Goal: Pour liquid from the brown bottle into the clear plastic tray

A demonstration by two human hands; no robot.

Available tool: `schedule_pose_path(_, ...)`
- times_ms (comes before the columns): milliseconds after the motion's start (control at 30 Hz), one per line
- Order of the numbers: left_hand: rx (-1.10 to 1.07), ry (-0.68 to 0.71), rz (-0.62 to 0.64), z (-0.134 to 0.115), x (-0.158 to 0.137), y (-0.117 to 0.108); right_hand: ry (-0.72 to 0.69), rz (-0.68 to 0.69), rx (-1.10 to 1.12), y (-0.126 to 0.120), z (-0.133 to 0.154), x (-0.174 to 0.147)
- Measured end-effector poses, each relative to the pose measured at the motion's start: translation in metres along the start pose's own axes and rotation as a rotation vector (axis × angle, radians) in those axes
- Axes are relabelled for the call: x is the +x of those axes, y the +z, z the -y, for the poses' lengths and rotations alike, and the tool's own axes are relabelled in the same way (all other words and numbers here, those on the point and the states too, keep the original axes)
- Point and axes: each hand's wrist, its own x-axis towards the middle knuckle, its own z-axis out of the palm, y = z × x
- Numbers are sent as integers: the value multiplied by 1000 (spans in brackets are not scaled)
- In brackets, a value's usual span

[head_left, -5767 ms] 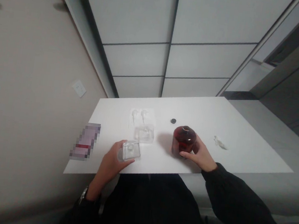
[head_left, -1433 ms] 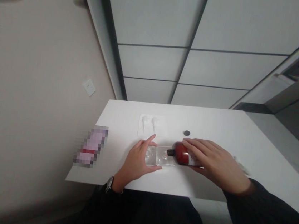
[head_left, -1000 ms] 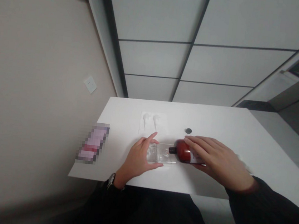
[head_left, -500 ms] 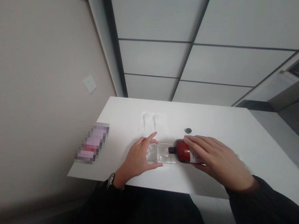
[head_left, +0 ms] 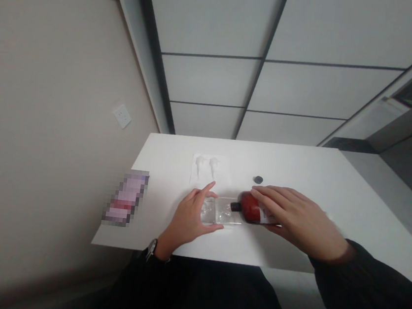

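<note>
My right hand (head_left: 293, 216) is closed around a red bottle (head_left: 250, 208) with a whitish label. The bottle lies tilted over to the left, its black neck above the right part of a clear container (head_left: 223, 212). That container looks like two see-through parts side by side. My left hand (head_left: 187, 216) curls around its left end, the thumb along the near side and the fingers along the far side. Whether any liquid is flowing from the neck cannot be made out.
Two whitish pump tops (head_left: 213, 166) lie on a white sheet (head_left: 221, 178) behind my left hand. A small dark round cap (head_left: 258, 179) sits behind the bottle. A pixelated pinkish oblong thing (head_left: 126, 197) rests at the left of the white table (head_left: 301, 165), beside the wall.
Everything in view has shifted very slightly left as the camera turned. Both hands keep their hold, with the bottle in the same tilted position.
</note>
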Motion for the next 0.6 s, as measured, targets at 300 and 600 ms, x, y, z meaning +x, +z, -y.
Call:
schedule_pose_path(300, -4, -20, 10, -4, 1, -2, 11, 31, 19, -1, -1, 0)
schedule_pose_path(600, 12, -11, 7, -3, 2, -1, -2, 26, 0, -3, -1, 1)
